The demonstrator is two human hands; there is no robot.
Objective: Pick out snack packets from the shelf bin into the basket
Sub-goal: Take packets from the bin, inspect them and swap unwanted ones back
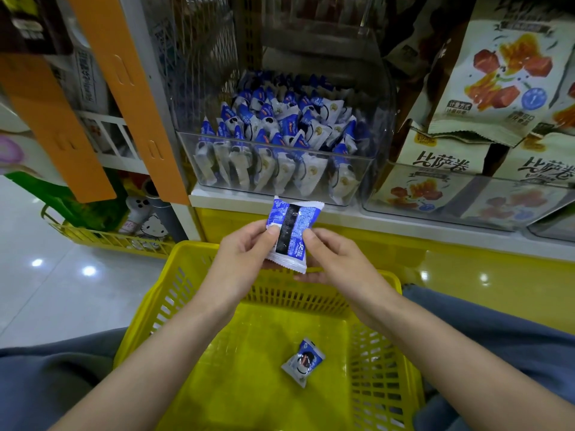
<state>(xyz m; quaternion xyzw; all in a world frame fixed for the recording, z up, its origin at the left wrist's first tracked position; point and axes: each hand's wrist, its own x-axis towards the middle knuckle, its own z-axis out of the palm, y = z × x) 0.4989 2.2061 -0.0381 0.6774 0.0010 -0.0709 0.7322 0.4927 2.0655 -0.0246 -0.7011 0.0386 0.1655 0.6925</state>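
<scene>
Item: snack packet [291, 233], held over the far edge of the basket [186, 269].

The packet is pinched at its left edge by the left hand [245, 247] and at its right edge by the right hand [329, 259], fingers curled, back seam up. Its long axis runs away from the person, tilted; the basket floor lies directly below and nearer. One packet in the basket [303, 362] is already recorded; the shelf bin [367, 169] remains well stocked.

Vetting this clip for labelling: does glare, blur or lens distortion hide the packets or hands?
Head view: wide-angle bowing tilts the orange strips. Head view: lamp glare dots the glossy floor, and reflections haze the walls of the clear bin. Head view: the held packet, left hand and right hand are sharp and evenly lit; upper corners are dim.
</scene>
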